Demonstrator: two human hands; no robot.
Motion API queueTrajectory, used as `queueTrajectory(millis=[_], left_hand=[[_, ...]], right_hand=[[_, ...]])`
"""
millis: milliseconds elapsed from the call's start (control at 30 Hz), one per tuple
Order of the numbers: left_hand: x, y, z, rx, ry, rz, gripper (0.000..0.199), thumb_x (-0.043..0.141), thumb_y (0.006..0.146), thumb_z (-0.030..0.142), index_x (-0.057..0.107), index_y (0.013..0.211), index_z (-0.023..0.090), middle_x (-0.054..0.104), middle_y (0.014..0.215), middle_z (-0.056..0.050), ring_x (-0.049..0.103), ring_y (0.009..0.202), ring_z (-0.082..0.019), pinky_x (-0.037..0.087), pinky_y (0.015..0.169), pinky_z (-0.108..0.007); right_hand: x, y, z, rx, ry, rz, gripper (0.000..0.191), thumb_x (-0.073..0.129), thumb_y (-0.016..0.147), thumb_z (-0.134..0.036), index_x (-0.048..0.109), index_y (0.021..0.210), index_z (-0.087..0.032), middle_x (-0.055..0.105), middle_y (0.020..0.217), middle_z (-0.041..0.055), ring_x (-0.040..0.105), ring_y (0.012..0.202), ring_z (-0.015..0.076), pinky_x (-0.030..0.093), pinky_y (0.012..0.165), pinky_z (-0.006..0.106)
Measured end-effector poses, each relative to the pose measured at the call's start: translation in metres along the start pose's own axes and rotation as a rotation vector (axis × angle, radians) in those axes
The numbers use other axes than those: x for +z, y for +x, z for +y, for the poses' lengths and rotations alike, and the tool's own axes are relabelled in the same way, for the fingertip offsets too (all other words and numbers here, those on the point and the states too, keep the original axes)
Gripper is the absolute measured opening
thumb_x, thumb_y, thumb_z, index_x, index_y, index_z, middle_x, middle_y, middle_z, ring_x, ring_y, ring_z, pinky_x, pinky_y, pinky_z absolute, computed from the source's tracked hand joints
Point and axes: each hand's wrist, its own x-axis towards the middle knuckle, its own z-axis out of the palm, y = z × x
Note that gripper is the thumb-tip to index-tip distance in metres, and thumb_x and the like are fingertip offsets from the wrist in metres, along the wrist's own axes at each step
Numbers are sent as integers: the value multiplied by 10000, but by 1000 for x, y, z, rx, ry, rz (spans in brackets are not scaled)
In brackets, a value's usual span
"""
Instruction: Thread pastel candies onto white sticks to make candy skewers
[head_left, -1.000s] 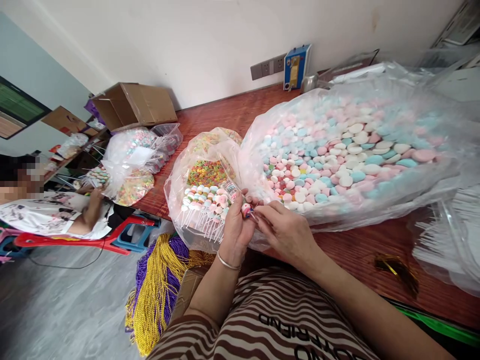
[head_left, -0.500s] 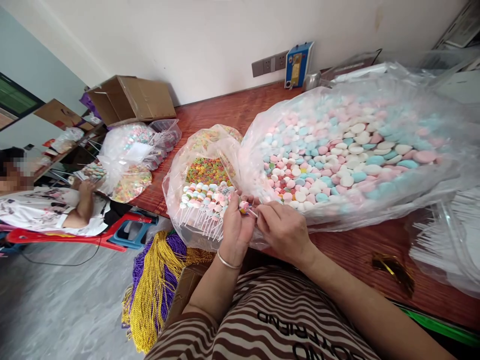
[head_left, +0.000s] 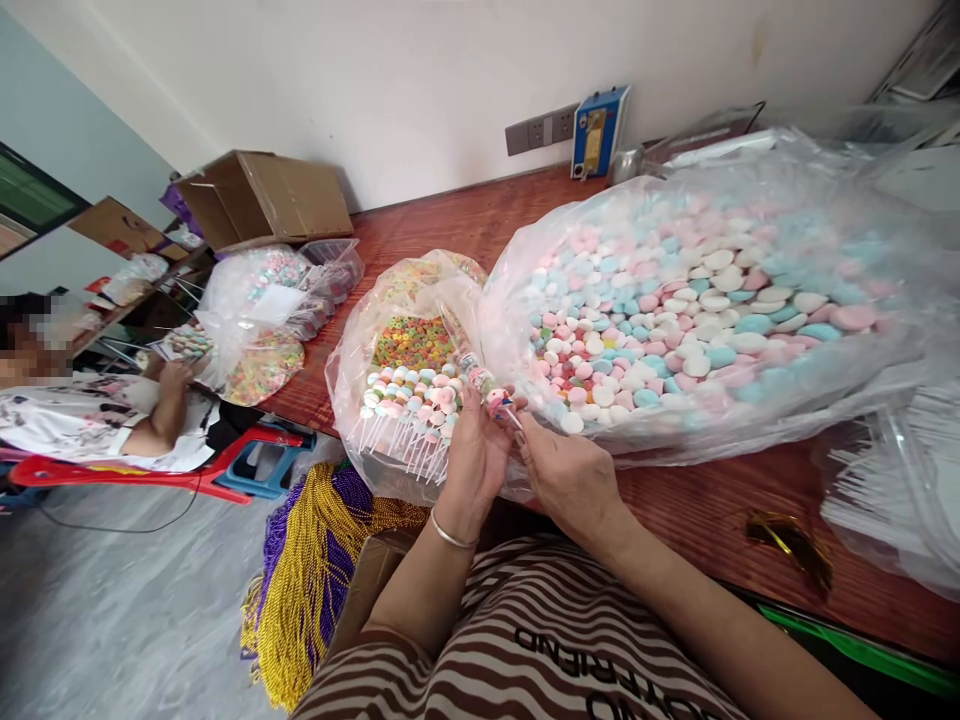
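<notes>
A candy skewer [head_left: 477,374] in a clear printed wrapper slants across my fingers, with a pink piece at its lower end. My left hand [head_left: 474,460] is closed round its lower part, palm partly turned up. At the white stick end, the fingertips of my right hand [head_left: 571,472] pinch the skewer. Just left of my hands, several marshmallow sticks [head_left: 412,400] lie in rows. They rest in an open plastic bag [head_left: 349,375] that also holds small colourful candy rings [head_left: 420,342]. My fingers hide part of the stick.
A large clear bag of pastel marshmallows [head_left: 705,340] fills the table's right side. White sticks [head_left: 892,480] lie beyond it, near gold foil [head_left: 791,545]. Gold and purple bead strands [head_left: 322,580] hang at the lower left. A co-worker [head_left: 112,415] sits at the far left.
More of the wrapped skewer now shows above my left hand, pointing up and left. My right hand has shifted slightly down and holds the stick end.
</notes>
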Motion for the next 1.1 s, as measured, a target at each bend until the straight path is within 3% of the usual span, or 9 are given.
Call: queueTrajectory(millis=[133, 233, 333, 533, 600, 667, 767, 900, 1100], left_hand=[[-21, -5, -6, 506, 466, 69, 474, 837, 789, 371, 579, 1162, 234, 641, 1086, -36, 658, 945, -139, 539, 873, -274], [-31, -9, -7, 765, 857, 7, 237, 769, 841, 275, 622, 1012, 206, 637, 978, -29, 625, 879, -141, 517, 846, -284], [-31, -10, -4, 898, 1061, -7, 30, 646, 920, 219, 625, 912, 198, 626, 859, -13, 588, 779, -135, 490, 752, -269], [-25, -8, 5, 1026, 1121, -143, 94, 636, 896, 145, 610, 825, 200, 618, 821, -7, 562, 798, -143, 455, 766, -278], [-25, -7, 5, 975, 1024, -209, 106, 661, 889, 167, 616, 799, 202, 614, 807, -3, 557, 798, -141, 455, 778, -276], [-25, -5, 3, 858, 773, -148, 140, 680, 898, 244, 618, 779, 205, 601, 803, 1, 561, 789, -135, 471, 787, -270], [-21, -3, 3, 515, 273, -9, 215, 678, 911, 423, 654, 872, 213, 633, 896, -15, 612, 821, -133, 519, 778, -261], [-10, 0, 15, 17, -122, -53, 325, 524, 1008, 490, 669, 1056, 203, 681, 1017, -51, 673, 864, -132, 567, 796, -266], [0, 2, 20, -71, -249, -56, 249, 442, 1067, 296, 641, 976, 176, 531, 707, 43, 581, 638, -63, 558, 809, -231]], right_hand=[[0, 0, 2, -31, -81, 68, 349, 426, 1050, -164, 692, 1239, -40, 729, 675, 83, 591, 535, 168, 325, 573, 334], [-1, 1, -4, -55, -79, 82, 350, 429, 1056, -180, 690, 1230, -23, 710, 653, 75, 598, 547, 172, 330, 574, 338], [-1, 0, -10, -77, -78, 106, 347, 444, 1049, -176, 687, 1218, 5, 684, 623, 65, 587, 533, 169, 334, 570, 339], [0, -1, -11, -70, -62, 80, 328, 445, 1022, -137, 714, 1167, -18, 665, 599, 69, 572, 530, 171, 324, 566, 332], [-2, -1, -9, -62, -27, 107, 333, 436, 1036, -162, 710, 1169, -26, 692, 636, 76, 582, 544, 170, 335, 574, 330], [-4, -1, -7, -49, 10, 151, 349, 410, 1056, -188, 700, 1172, -33, 730, 702, 89, 597, 565, 168, 354, 589, 329], [-5, 0, -6, -54, 31, 182, 368, 376, 1068, -200, 688, 1170, -31, 752, 749, 96, 606, 576, 172, 368, 602, 337], [-5, -1, -10, -90, 110, 63, 357, 374, 1070, -212, 707, 1080, -83, 724, 700, 62, 623, 588, 182, 364, 599, 347], [-18, 8, -8, 240, 511, -147, 239, 502, 1029, -348, 669, 1039, -176, 745, 908, 53, 680, 750, 184, 430, 642, 290]])
